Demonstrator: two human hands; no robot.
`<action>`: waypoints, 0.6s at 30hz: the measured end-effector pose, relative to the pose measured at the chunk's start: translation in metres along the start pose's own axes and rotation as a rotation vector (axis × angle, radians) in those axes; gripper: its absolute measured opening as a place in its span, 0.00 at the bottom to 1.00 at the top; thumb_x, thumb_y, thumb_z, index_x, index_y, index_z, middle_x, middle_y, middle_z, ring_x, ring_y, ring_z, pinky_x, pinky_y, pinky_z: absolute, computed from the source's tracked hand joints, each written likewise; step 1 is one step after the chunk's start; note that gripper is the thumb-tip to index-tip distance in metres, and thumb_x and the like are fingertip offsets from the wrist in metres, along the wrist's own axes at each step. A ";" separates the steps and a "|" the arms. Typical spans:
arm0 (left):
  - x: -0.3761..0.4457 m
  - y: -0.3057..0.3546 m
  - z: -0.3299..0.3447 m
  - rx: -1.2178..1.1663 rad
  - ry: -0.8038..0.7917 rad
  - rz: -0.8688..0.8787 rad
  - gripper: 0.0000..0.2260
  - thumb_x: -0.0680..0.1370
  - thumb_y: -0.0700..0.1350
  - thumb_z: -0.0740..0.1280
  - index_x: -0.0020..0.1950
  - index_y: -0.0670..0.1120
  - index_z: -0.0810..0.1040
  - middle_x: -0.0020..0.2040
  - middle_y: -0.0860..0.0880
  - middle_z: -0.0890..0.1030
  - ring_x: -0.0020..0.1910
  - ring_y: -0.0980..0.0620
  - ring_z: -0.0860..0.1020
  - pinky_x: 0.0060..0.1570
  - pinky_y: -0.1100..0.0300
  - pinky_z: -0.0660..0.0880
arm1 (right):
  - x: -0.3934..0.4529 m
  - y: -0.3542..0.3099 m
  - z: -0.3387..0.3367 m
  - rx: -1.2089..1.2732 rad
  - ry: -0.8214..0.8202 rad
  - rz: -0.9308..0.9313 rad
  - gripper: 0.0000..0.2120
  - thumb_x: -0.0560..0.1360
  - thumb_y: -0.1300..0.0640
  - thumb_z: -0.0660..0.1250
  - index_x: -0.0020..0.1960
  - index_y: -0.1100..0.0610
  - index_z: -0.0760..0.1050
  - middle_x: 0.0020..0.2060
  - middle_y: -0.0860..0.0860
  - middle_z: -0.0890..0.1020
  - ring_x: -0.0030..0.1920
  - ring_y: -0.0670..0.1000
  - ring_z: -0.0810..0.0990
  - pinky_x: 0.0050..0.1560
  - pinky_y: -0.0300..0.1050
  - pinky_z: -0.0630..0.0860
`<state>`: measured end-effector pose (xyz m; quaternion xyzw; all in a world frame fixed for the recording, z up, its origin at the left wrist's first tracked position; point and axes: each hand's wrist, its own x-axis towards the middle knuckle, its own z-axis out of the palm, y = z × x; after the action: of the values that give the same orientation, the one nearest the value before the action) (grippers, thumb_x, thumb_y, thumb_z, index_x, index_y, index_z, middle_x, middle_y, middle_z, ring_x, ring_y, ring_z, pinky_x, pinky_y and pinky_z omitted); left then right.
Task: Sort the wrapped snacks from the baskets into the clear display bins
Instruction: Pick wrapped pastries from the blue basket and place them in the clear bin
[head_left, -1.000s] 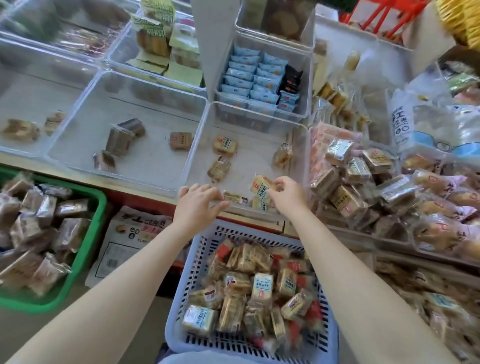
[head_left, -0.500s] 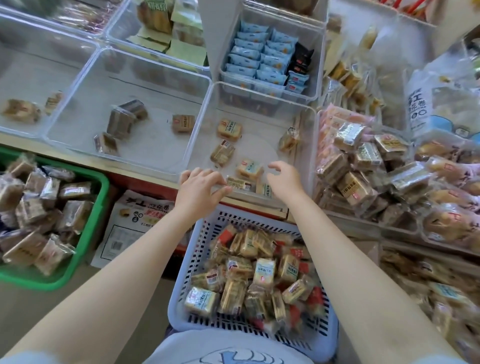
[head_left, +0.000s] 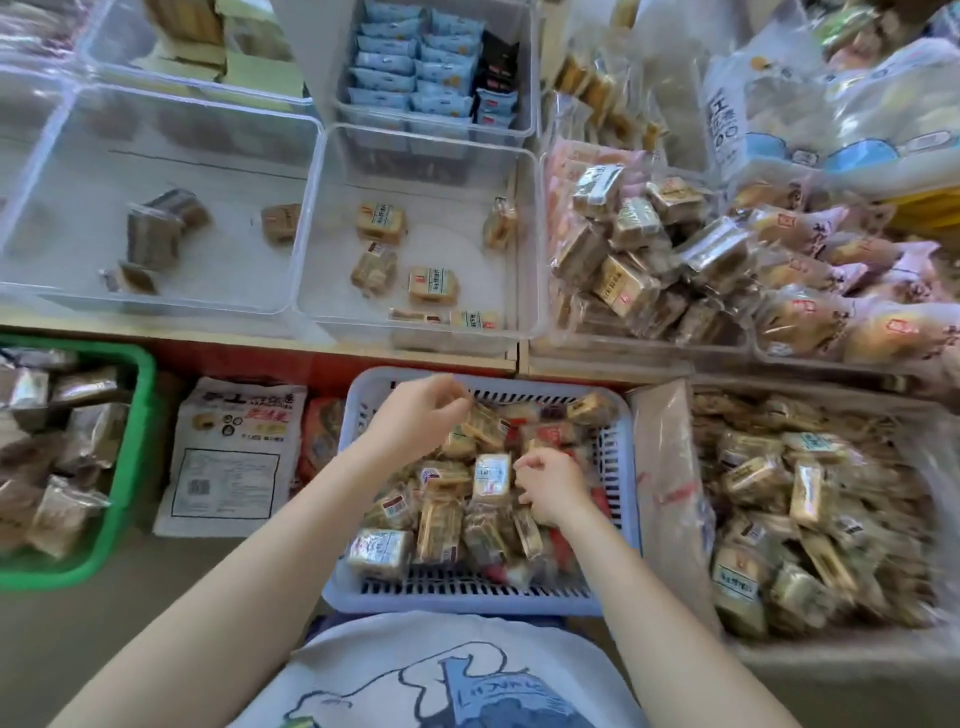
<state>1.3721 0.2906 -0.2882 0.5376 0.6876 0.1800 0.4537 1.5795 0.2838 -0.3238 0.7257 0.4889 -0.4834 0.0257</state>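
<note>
Reaching into the pale slotted basket (head_left: 621, 467), both hands work among the wrapped snacks (head_left: 447, 525) heaped there. The right hand (head_left: 550, 486) has its fingers curled down into the pile; whether it has hold of a packet cannot be told. The left hand (head_left: 421, 415) pinches the edge of a tan packet (head_left: 485, 426) near the basket's far side. Beyond, on the shelf, the clear bin (head_left: 530, 234) straight ahead holds only a handful of matching snacks, and its neighbour bin (head_left: 306, 156) to the left a few darker ones. Judging by the full basket and the loaded green basket (head_left: 132, 467), most sorting remains.
</note>
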 end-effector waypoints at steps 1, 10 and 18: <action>-0.004 -0.007 0.007 0.050 -0.056 -0.029 0.09 0.82 0.50 0.62 0.57 0.52 0.80 0.46 0.55 0.81 0.37 0.58 0.78 0.32 0.61 0.72 | 0.008 0.013 0.012 -0.051 -0.032 0.041 0.14 0.82 0.57 0.60 0.38 0.57 0.74 0.44 0.52 0.83 0.44 0.58 0.85 0.40 0.46 0.78; -0.040 -0.036 0.011 0.093 -0.146 -0.173 0.10 0.83 0.49 0.61 0.59 0.51 0.79 0.39 0.56 0.79 0.25 0.63 0.73 0.26 0.66 0.68 | 0.025 0.038 0.051 0.110 -0.102 0.305 0.22 0.79 0.44 0.67 0.50 0.65 0.80 0.35 0.53 0.81 0.30 0.51 0.76 0.27 0.41 0.71; -0.039 -0.030 0.002 -0.116 -0.099 -0.222 0.15 0.79 0.53 0.67 0.65 0.53 0.75 0.58 0.53 0.80 0.52 0.52 0.80 0.49 0.54 0.80 | -0.006 0.014 0.008 0.347 -0.100 0.029 0.16 0.71 0.46 0.74 0.54 0.51 0.77 0.50 0.50 0.83 0.48 0.54 0.84 0.44 0.50 0.83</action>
<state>1.3564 0.2446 -0.2944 0.4391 0.7080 0.1413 0.5347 1.5837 0.2679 -0.3296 0.7012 0.3856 -0.5957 -0.0686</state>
